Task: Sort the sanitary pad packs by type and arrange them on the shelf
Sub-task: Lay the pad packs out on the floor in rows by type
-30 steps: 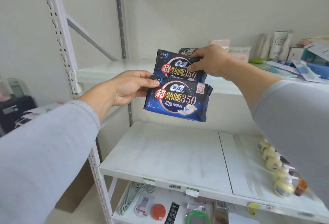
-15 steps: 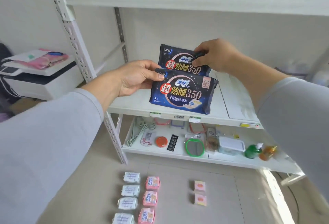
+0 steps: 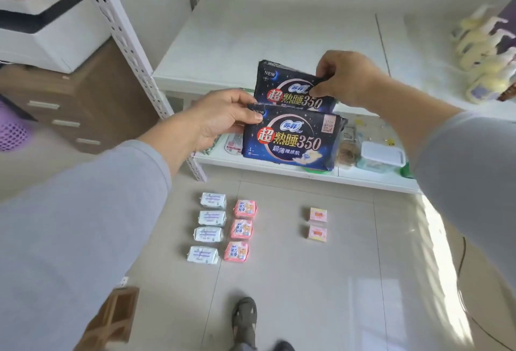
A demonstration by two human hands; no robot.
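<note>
The left hand [image 3: 220,116] pinches the near dark pack [image 3: 290,138] by its corner; the right hand [image 3: 343,80] pinches the far dark pack [image 3: 290,88] by its top edge — both held just before the shelf [image 3: 251,43]. Best laid together, labels facing out — away from the yellow bottles [image 3: 485,63].

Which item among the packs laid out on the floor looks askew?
Nothing stands out much: white packs, pink packs and two small boxes sit in tidy columns. Only the lowest white pack is slightly offset to the left.
</note>
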